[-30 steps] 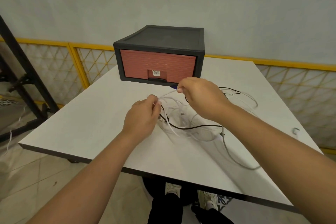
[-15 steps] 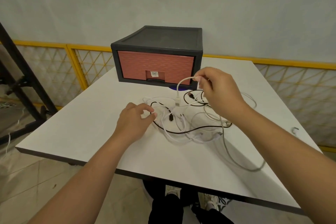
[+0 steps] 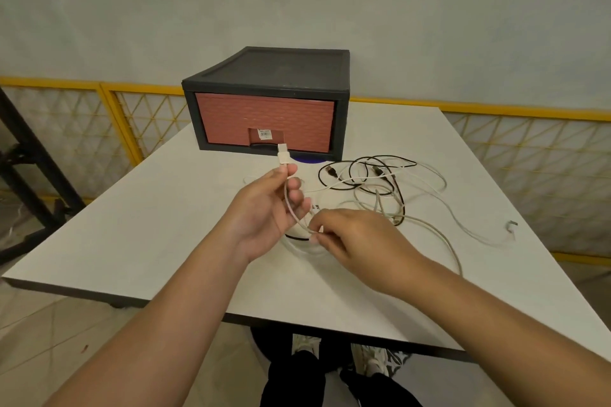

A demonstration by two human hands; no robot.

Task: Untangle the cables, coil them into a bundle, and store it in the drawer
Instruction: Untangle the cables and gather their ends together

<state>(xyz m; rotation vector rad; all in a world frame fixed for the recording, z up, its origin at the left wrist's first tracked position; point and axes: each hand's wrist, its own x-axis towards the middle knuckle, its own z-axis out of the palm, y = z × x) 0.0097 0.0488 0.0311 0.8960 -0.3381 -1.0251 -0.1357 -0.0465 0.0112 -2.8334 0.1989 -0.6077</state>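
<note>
My left hand (image 3: 264, 211) is raised above the table and pinches a white cable just below its white USB plug (image 3: 282, 155), which points up in front of the drawer. The same white cable (image 3: 292, 208) curves down to my right hand (image 3: 350, 235), which pinches it lower. A tangle of black and white cables (image 3: 373, 185) lies on the white table (image 3: 158, 218) to the right of my hands. The dark grey drawer unit (image 3: 271, 76) stands at the back, its reddish drawer front (image 3: 231, 119) shut.
One white cable (image 3: 463, 225) trails to the table's right edge and ends in a small plug (image 3: 510, 226). A yellow mesh fence (image 3: 529, 149) runs behind the table. A black metal stand (image 3: 29, 155) is on the left. My feet (image 3: 337, 353) show below the table's front edge.
My left hand has risen from the table and taken hold of the white cable near its plug. My right hand has dropped towards me and now pinches the same cable lower.
</note>
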